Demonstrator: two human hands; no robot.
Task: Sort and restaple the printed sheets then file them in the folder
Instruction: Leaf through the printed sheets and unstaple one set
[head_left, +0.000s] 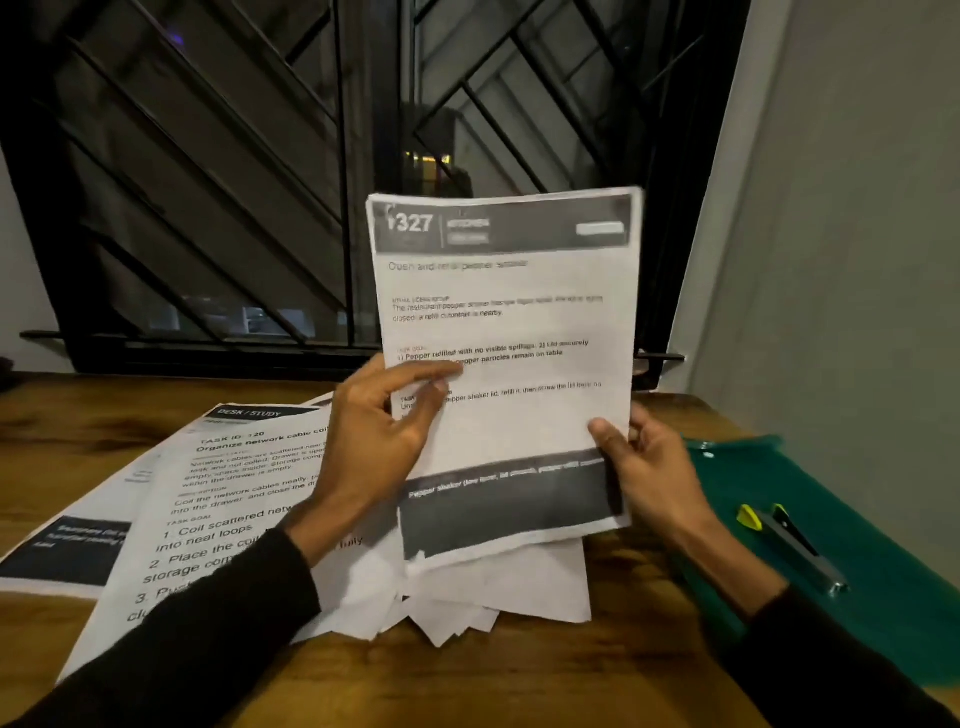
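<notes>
A printed sheet headed "327" is held upright over the wooden desk, with more sheets behind and below it. My left hand pinches its left edge, thumb across the print. My right hand grips the lower right edge, thumb on the front. Flat on the desk to the left lies a sheet headed "DESK / STUDY", overlapping another printed sheet. A green folder lies at the right with a grey stapler with yellow tabs on top of it.
The wooden desk runs up to a dark barred window at the back. A pale wall stands close on the right. Loose white sheet corners stick out beneath the held stack.
</notes>
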